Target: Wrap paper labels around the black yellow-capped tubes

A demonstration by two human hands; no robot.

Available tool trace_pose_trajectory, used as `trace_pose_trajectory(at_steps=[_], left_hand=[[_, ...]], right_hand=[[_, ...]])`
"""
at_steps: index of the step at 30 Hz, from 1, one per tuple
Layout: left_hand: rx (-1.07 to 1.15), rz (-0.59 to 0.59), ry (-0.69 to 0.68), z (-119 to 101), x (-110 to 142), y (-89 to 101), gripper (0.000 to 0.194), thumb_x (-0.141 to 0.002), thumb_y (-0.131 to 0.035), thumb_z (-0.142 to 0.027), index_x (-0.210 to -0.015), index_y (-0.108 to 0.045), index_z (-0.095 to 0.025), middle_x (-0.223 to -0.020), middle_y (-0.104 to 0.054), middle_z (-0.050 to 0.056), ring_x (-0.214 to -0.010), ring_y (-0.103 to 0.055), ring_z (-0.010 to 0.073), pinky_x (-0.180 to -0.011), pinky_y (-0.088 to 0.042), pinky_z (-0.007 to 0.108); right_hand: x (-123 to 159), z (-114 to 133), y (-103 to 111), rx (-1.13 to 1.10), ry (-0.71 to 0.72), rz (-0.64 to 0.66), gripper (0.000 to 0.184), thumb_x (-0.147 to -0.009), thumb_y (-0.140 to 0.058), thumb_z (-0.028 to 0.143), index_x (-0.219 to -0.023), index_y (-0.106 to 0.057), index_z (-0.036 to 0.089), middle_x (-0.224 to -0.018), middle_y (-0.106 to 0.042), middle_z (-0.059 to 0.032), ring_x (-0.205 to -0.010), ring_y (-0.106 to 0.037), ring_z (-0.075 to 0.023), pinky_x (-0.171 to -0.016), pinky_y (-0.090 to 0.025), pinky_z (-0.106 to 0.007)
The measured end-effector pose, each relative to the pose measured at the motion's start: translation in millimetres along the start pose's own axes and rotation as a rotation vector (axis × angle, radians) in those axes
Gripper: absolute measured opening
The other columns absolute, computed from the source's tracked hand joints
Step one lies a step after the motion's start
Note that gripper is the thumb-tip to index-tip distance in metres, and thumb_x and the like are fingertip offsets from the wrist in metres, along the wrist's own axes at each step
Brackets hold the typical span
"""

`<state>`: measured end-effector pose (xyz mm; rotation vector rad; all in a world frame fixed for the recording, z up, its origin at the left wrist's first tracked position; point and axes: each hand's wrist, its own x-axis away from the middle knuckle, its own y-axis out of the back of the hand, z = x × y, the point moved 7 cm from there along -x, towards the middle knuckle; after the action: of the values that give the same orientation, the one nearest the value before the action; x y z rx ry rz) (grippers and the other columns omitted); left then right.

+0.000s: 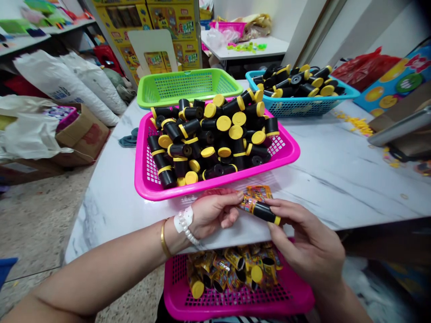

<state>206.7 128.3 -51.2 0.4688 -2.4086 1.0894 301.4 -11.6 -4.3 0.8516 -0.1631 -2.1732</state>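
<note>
Black tube, gripped by right hand, its wrapper pinched by left hand, hangs over marbled tabletop, yellow boxes beyond.

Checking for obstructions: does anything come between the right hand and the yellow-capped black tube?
Nothing visible does: the right hand holds the black tube near its yellow cap. The left hand holds the printed wrapper at the other end.

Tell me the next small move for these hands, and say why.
Probably slide the black cylinder further into the printed wrapper: the right hand holds it near its yellow end, the left hand pinches the wrapper, and much black surface shows uncovered.
</note>
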Motion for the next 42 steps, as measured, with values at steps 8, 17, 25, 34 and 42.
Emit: trace_pose_trajectory(at_steps=[8,17,25,34,42], left_hand=[[-0.099,0.010,-0.088,2,2,-0.5,0.028,-0.089,-0.071,-0.037,-0.078,-0.065,-0.011,-0.054,-0.067,0.003,-0.038,-0.056,0.0073,-0.039,-0.040,0.014],[-0.099,0.023,-0.117,1,5,-2.3,0.034,-0.081,-0.078,-0.042,-0.080,-0.064,-0.011,-0.059,-0.071,0.006,-0.046,-0.064,0.0108,-0.047,-0.052,0.018],[-0.177,0.030,-0.120,0,7,-4.9,0.036,-0.082,-0.076,-0.045,-0.076,-0.062,-0.012,-0.058,-0.071,0.006,-0.045,-0.063,0.0117,-0.048,-0.051,0.020],[-0.557,-0.009,-0.445,-30,20,-12.4,0.060,-0.073,-0.085,-0.031,-0.128,-0.065,-0.017,-0.110,-0.070,0.010,-0.088,-0.067,0.0183,-0.064,-0.054,0.024],[-0.954,0.229,-0.650,-37,28,-29.2,0.066,-0.076,-0.085,-0.036,-0.137,-0.062,-0.024,-0.138,-0.063,0.011,-0.126,-0.057,0.0272,-0.107,-0.044,0.037]], right_hand=[[8,-9,-7,-0.089,-0.156,-0.013,0.034,-0.086,-0.067,0.009,-0.117,-0.062,0.023,-0.142,-0.061,-0.0175,-0.117,-0.069,-0.0287,-0.083,-0.064,-0.038],[7,-16,-12,-0.335,-0.236,0.013,0.028,-0.088,-0.066,0.007,-0.110,-0.059,0.024,-0.132,-0.069,-0.0136,-0.111,-0.073,-0.0236,-0.076,-0.063,-0.025],[9,-17,-13,-0.255,-0.181,0.178,0.029,-0.088,-0.067,0.009,-0.111,-0.057,0.024,-0.129,-0.071,-0.0148,-0.108,-0.075,-0.0243,-0.086,-0.063,-0.033],[8,-19,10,-0.229,-0.217,0.107,0.036,-0.081,-0.077,0.009,-0.112,-0.065,0.024,-0.116,-0.077,-0.0105,-0.102,-0.077,-0.0251,-0.085,-0.066,-0.032],[9,-13,15,-0.355,-0.222,0.180,0.034,-0.083,-0.076,0.012,-0.113,-0.068,0.026,-0.115,-0.077,-0.0086,-0.105,-0.075,-0.0260,-0.090,-0.064,-0.037]])
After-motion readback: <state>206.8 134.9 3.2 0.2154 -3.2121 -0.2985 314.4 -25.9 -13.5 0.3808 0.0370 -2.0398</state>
